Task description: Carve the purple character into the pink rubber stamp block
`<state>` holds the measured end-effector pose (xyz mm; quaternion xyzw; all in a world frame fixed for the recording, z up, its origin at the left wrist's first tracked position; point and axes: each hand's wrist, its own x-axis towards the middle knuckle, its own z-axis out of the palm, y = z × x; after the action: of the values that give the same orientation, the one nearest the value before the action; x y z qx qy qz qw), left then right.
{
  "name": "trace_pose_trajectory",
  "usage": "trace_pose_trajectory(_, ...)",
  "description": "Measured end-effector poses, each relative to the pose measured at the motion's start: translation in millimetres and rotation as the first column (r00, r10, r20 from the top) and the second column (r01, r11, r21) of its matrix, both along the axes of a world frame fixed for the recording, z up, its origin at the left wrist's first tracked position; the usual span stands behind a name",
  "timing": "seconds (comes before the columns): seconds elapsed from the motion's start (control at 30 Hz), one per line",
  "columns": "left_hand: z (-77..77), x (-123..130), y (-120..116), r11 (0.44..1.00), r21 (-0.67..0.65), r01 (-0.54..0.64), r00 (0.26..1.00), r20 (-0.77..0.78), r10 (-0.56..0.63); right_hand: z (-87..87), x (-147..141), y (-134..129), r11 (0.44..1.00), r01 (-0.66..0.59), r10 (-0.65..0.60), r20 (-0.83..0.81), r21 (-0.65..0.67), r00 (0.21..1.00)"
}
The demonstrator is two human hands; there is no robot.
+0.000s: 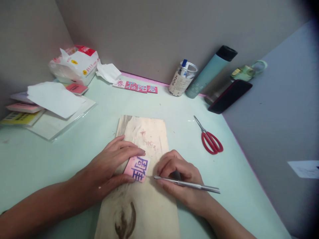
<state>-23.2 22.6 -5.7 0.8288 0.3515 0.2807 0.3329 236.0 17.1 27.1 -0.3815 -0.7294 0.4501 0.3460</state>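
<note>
A pink rubber carving block (137, 169) with a blue-purple character drawn on it lies on a stained wooden board (154, 205). My left hand (113, 162) grips the block between the thumb at its lower edge and a finger at its upper edge. In my right hand (180, 176) is a slim silver craft knife (191, 184), pinched near its front end. Its thin tip points left, at the block's right edge; whether it touches cannot be made out. The handle sticks out to the right, past the hand.
Red-handled scissors (211, 141) lie on the right. Along the back stand a pen can (181, 79), a teal bottle (210, 73) and a dark phone (230, 96). Carved pink pieces (136, 87) lie at the back wall. Papers (56, 99) and a tissue pack (77, 64) occupy the left.
</note>
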Motion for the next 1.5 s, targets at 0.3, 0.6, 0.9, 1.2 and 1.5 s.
trace_pose_trajectory(0.3, 1.0, 0.2, -0.1, 1.000, 0.000, 0.002, 1.000, -0.010, -0.002, 1.3, -0.4, 0.4, 1.000, 0.004, -0.003, 0.012, -0.030, 1.000)
trace_pose_trajectory(0.6, 1.5, 0.5, -0.1, 1.000, -0.010, 0.008, 1.000, -0.002, -0.008, -2.1, -0.9, 4.3, 0.998, 0.002, -0.002, 0.000, -0.069, 1.000)
trace_pose_trajectory(0.9, 1.3, 0.1, 0.7, 0.999, 0.016, 0.028, 1.000, -0.015, -0.028, -3.5, -2.6, 5.6, 0.991, 0.023, -0.026, -0.021, -0.135, 0.999)
trace_pose_trajectory(1.2, 0.0, 0.5, 0.2, 1.000, 0.010, 0.016, 1.000, 0.003, -0.017, -7.9, 1.4, 3.1, 0.993, -0.005, 0.000, -0.046, -0.116, 0.999)
trace_pose_trajectory(1.5, 0.5, 0.0, -0.3, 1.000, 0.014, 0.009, 1.000, -0.005, -0.009, -5.9, -0.8, -4.0, 0.976, -0.095, 0.096, 0.003, 0.195, 0.995)
